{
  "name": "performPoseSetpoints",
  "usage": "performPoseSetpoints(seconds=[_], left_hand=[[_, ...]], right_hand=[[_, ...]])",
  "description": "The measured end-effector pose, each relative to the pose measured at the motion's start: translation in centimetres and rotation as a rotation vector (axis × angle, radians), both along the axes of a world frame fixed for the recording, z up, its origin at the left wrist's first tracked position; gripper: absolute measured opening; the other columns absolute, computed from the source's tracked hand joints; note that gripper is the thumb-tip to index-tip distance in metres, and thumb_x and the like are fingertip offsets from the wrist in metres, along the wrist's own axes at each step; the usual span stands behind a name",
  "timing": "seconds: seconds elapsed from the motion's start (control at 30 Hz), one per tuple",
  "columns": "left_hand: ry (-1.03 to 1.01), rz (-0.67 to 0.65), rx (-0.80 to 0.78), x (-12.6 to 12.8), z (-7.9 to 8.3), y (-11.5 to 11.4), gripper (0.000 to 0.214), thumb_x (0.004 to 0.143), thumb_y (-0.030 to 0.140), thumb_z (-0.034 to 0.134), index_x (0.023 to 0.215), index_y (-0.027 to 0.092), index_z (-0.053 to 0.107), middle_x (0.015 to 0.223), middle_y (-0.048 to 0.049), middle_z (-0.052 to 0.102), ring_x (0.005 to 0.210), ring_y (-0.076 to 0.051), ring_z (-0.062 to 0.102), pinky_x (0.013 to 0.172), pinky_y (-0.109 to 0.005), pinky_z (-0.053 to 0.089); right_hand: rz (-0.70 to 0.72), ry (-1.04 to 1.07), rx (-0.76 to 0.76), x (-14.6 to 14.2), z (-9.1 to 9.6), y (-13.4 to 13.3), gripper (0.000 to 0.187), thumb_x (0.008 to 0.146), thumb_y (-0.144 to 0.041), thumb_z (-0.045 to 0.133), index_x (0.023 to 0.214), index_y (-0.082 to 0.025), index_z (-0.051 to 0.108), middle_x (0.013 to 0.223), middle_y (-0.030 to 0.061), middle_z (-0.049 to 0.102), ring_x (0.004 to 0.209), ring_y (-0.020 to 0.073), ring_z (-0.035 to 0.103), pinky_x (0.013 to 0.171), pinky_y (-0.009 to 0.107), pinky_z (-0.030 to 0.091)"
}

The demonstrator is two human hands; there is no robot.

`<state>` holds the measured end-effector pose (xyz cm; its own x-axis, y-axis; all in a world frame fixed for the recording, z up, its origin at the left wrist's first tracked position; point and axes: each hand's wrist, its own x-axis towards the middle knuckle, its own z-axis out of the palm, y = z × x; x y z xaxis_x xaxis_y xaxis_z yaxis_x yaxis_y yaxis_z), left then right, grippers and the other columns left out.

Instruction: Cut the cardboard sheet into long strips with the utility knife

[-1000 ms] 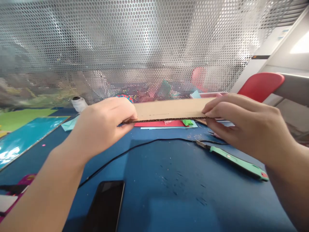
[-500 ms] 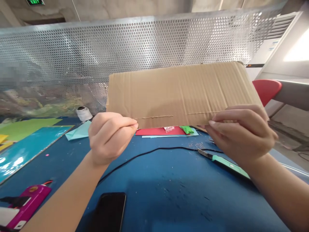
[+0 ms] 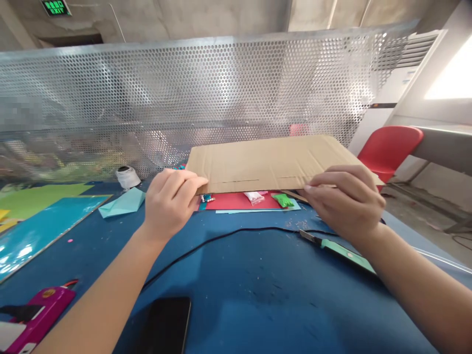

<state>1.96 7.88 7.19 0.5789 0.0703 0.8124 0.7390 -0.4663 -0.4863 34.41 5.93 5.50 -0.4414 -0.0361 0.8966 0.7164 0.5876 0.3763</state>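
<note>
Since half a second ago the cardboard (image 3: 265, 162) has tipped: its far edge has dropped away, so the broad face lies much flatter, and more of the things beneath its near edge has come into sight. It is held up over the blue table (image 3: 239, 275), in front of the metal screen (image 3: 184, 93). The left hand (image 3: 171, 201) pinches the near edge at the cardboard's left end, and the right hand (image 3: 344, 201) grips that same edge towards its right end, thumb and fingers closed on it.

Just below the cardboard's near edge, two small bags lie on a red sheet (image 3: 228, 200). One clear bag (image 3: 254, 197) holds something whitish; the green bag (image 3: 283, 200) to its right looks filled with green stuff, too small to make out.

Left of the cardboard are a folded paper (image 3: 123, 202) and a white roll (image 3: 127, 178). On the cardboard's near side a black cable (image 3: 221, 236) crosses the table. Nearer than the cardboard, to the right, lies a knife (image 3: 346, 253) with its blade out; nearer and to the left are a phone (image 3: 169, 319) and a purple power strip (image 3: 51, 307) with a black plug (image 3: 27, 313) in it.
</note>
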Motion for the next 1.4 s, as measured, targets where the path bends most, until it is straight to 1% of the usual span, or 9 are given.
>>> performPoseSetpoints(seconds=[0.23,0.4,0.57,0.7,0.93,1.0,1.07,1.2,1.4], left_hand=[[-0.034,0.000,-0.046,0.3,0.4,-0.6,0.021,0.077,0.005,0.057,0.085,0.023,0.055,0.080,-0.0041,0.061,0.073,-0.021,0.054,0.066,-0.035,0.046],[0.111,0.173,-0.473,2.1,1.3,-3.5,0.014,0.078,0.006,0.052,0.080,0.020,0.056,0.082,-0.0040,0.064,0.074,-0.021,0.055,0.065,-0.035,0.044],[0.226,0.067,-0.489,3.1,-2.4,-6.1,0.019,0.082,0.004,0.045,0.084,0.017,0.059,0.083,-0.0067,0.063,0.075,-0.022,0.055,0.067,-0.034,0.042],[0.308,-0.035,-0.713,3.1,-6.4,-7.2,0.012,0.087,0.012,0.050,0.080,0.018,0.057,0.077,-0.0038,0.062,0.071,-0.019,0.054,0.064,-0.031,0.039],[0.341,-0.077,-1.019,3.5,-8.9,-8.4,0.008,0.088,0.018,0.053,0.085,0.019,0.060,0.080,-0.0017,0.062,0.070,-0.018,0.054,0.062,-0.031,0.040],[0.313,-0.083,-1.040,3.5,-9.2,-8.8,0.013,0.087,0.013,0.049,0.090,0.018,0.061,0.084,-0.0028,0.062,0.072,-0.018,0.054,0.062,-0.031,0.042],[0.270,-0.105,-1.029,3.4,-9.4,-9.1,0.018,0.086,0.009,0.046,0.094,0.018,0.061,0.086,-0.0040,0.062,0.072,-0.018,0.055,0.062,-0.031,0.044],[0.181,-0.186,-1.015,3.1,-9.7,-9.1,0.021,0.089,0.008,0.043,0.095,0.017,0.061,0.084,-0.0043,0.064,0.072,-0.017,0.056,0.062,-0.028,0.046],[0.124,-0.228,-0.989,2.8,-10.5,-8.6,0.024,0.091,0.011,0.041,0.091,0.019,0.063,0.075,-0.0032,0.061,0.068,-0.014,0.055,0.058,-0.024,0.046]], right_hand=[[0.043,0.023,-0.098,0.0,0.4,-0.1,0.022,0.071,-0.002,0.064,0.072,-0.023,0.057,0.080,0.0020,0.067,0.079,0.0196,0.062,0.070,0.035,0.054],[0.115,-0.014,-0.381,-1.6,-0.7,-1.6,0.019,0.078,-0.003,0.058,0.078,-0.020,0.053,0.084,0.0040,0.067,0.079,0.0159,0.062,0.073,0.032,0.053],[0.242,-0.193,-0.617,-3.1,-5.1,-4.9,0.019,0.086,-0.005,0.046,0.079,-0.020,0.056,0.092,0.0063,0.066,0.086,0.0182,0.060,0.073,0.033,0.053],[0.248,-0.216,-0.806,-3.9,-7.6,-7.0,0.029,0.087,-0.003,0.040,0.078,-0.024,0.059,0.088,0.0047,0.067,0.078,0.0181,0.062,0.067,0.031,0.053],[0.323,-0.178,-1.070,-3.4,-7.5,-7.9,0.023,0.089,-0.009,0.046,0.093,-0.025,0.061,0.085,0.0015,0.070,0.074,0.0141,0.066,0.065,0.024,0.055],[0.239,-0.106,-1.088,-1.5,-6.9,-7.4,0.019,0.090,-0.013,0.047,0.094,-0.025,0.060,0.086,0.0012,0.070,0.077,0.0140,0.066,0.067,0.025,0.055],[-0.020,-0.065,-1.066,1.1,-6.8,-6.4,0.013,0.091,-0.024,0.047,0.090,-0.023,0.060,0.088,0.0039,0.070,0.078,0.0170,0.067,0.066,0.029,0.055],[-0.511,-0.135,-1.040,6.4,-8.5,-4.5,0.036,0.085,-0.049,0.052,0.099,-0.018,0.063,0.115,0.0158,0.065,0.101,0.0351,0.063,0.072,0.048,0.054],[-0.513,-0.224,-1.052,9.4,-10.3,-5.3,0.022,0.085,-0.037,0.053,0.095,-0.021,0.064,0.092,0.0103,0.069,0.077,0.0275,0.069,0.063,0.039,0.055]])
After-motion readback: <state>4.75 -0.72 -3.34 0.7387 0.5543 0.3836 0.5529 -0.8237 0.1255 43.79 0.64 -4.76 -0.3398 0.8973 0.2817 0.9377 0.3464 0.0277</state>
